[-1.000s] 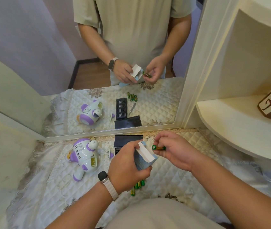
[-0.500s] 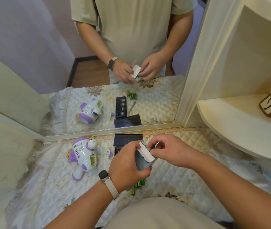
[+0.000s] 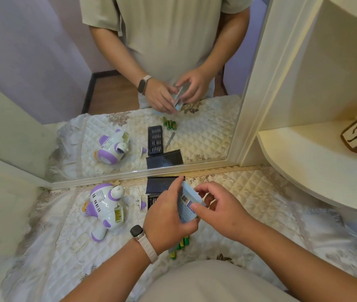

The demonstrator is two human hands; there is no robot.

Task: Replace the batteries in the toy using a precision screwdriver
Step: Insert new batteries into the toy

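In the middle of the frame the left hand [image 3: 166, 219] grips a small pale blue box [image 3: 189, 200] by its sides, while the right hand [image 3: 223, 212] seems to pinch the box's upper end with thumb and forefinger. The toy [image 3: 105, 205] lies left of centre on the quilted cloth [image 3: 238, 192], battery bay open, with green batteries [image 3: 181, 245] just below the left hand. It looks light, hard and smooth, so it is best held round its broad body, not its small purple parts

Beige short-sleeved shirt [image 3: 206, 284], plus a dark-faced watch [image 3: 137, 232] on the left wrist (pale woven strap).
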